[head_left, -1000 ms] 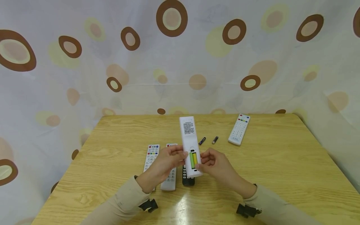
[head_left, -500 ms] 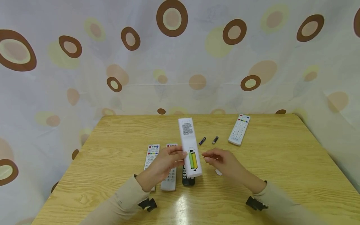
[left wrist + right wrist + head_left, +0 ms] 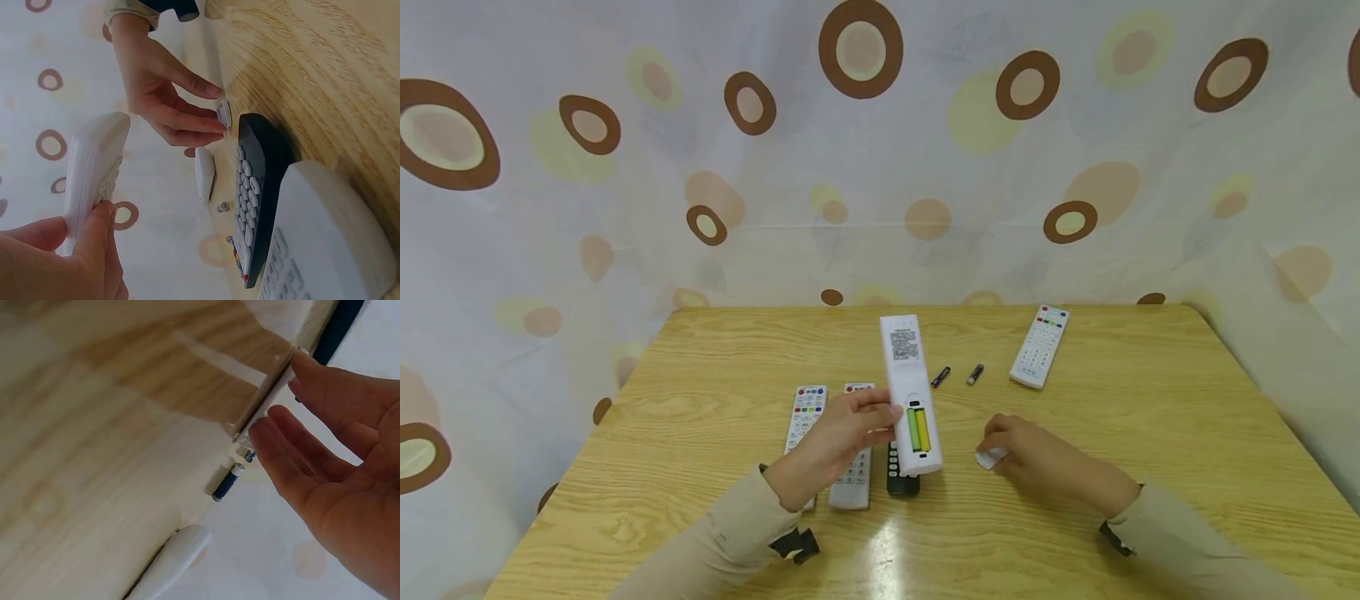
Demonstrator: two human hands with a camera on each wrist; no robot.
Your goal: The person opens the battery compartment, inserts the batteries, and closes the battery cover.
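My left hand grips a white remote control by its side, held up above the table with its back facing me. Its battery compartment is uncovered, and a green battery and a yellow battery lie side by side in it. Over to the right, my right hand pinches a small white battery cover close to the tabletop. In the right wrist view, the thumb and fingers take the cover at its two ends. The left wrist view shows the held remote edge-on.
Two white remotes, one at far left and one beside it, lie partly behind my left hand. A black remote lies under the held one. Two dark batteries, left and right, and another white remote lie farther back.
My right hand has left the held remote, moved right and down to the table, and taken hold of the battery cover. The left hand and its remote have barely moved.
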